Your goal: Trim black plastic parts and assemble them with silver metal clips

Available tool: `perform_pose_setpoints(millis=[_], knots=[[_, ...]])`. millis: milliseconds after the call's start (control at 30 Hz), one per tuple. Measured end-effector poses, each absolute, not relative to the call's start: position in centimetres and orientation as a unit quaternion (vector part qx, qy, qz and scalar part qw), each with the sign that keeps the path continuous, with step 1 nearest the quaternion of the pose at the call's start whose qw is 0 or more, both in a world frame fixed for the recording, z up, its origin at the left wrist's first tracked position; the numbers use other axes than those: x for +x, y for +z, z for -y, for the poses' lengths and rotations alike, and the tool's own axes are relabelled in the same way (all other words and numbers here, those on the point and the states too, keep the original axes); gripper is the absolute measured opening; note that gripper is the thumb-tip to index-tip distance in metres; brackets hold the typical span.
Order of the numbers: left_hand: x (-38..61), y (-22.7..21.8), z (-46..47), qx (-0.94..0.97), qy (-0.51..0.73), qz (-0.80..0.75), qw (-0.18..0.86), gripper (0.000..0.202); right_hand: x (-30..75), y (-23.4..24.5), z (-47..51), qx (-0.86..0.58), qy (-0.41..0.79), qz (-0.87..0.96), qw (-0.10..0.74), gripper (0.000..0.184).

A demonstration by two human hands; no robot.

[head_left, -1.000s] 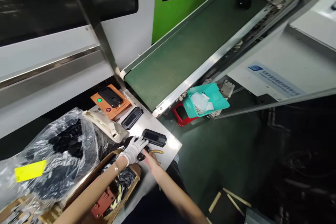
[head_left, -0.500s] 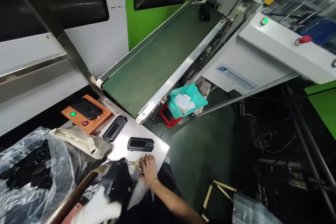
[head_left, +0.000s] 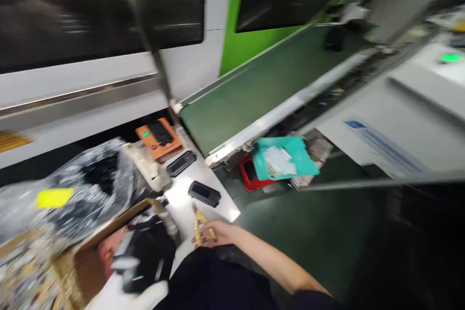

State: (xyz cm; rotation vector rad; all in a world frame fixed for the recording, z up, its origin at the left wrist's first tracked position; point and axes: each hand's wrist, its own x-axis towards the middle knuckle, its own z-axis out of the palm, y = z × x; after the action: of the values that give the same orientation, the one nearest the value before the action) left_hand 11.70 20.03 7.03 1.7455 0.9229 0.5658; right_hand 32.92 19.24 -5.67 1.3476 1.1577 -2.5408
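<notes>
My left hand [head_left: 125, 295], in a white glove, is at the lower left with its fingers and thumb around a black plastic part [head_left: 154, 247]. Motion blur hides that part's exact shape, and it is held over an open cardboard box [head_left: 85, 271]. My bare right hand [head_left: 220, 232] is at the front of the white table [head_left: 185, 225], closed around yellow-handled pliers [head_left: 198, 225] that point away from me. Just beyond the pliers lies a black oblong housing [head_left: 204, 193]. A second black housing [head_left: 181, 163] rests farther back, beside an orange fixture [head_left: 165, 152] carrying another black piece [head_left: 160, 132].
A green conveyor belt [head_left: 250, 99] runs to the upper right, with a black object [head_left: 333, 38] at its far end. Below it, a turquoise bin [head_left: 305, 160] sits over a red stool-like object [head_left: 247, 174]. A clear plastic bag [head_left: 119, 174] of black pieces stands left.
My view has swung, so the scene sits farther right and the bag and box show more. My right hand, lying over the pliers before, now has them gripped. The black part stays in my left hand.
</notes>
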Motion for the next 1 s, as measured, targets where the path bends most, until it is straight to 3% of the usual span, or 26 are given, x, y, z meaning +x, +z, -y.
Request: perform_pose_setpoints(millis=[133, 300, 400, 633, 800, 1000], knots=[[10.5, 12.5, -16.1, 0.767, 0.305, -0.446, 0.345, 0.071, 38.4, 2.2, -21.4, 0.308, -0.874, -0.374, 0.030, 0.078], [12.5, 15.8, -15.3, 0.823, 0.292, -0.442, 0.205, 0.079, 43.4, 13.5, -23.0, 0.187, -0.848, -0.493, 0.054, 0.056], [14.5, 16.8, -14.5, 0.810, 0.296, -0.439, 0.254, 0.077, 44.7, 17.6, -22.7, 0.189, -0.800, -0.556, 0.121, 0.059], [17.9, 18.2, -11.8, 0.757, 0.324, -0.464, 0.326, 0.046, 43.2, 19.0, -23.8, 0.076, -0.736, -0.634, 0.225, 0.059], [18.1, 18.6, -9.9, 0.704, 0.298, -0.525, 0.373, 0.073, 41.3, 18.7, -23.7, 0.062, -0.709, -0.639, 0.293, 0.063], [17.3, 18.1, -7.8, 0.677, 0.308, -0.552, 0.377, 0.062, 39.7, 18.1, -23.1, 0.084, -0.730, -0.602, 0.312, 0.062]])
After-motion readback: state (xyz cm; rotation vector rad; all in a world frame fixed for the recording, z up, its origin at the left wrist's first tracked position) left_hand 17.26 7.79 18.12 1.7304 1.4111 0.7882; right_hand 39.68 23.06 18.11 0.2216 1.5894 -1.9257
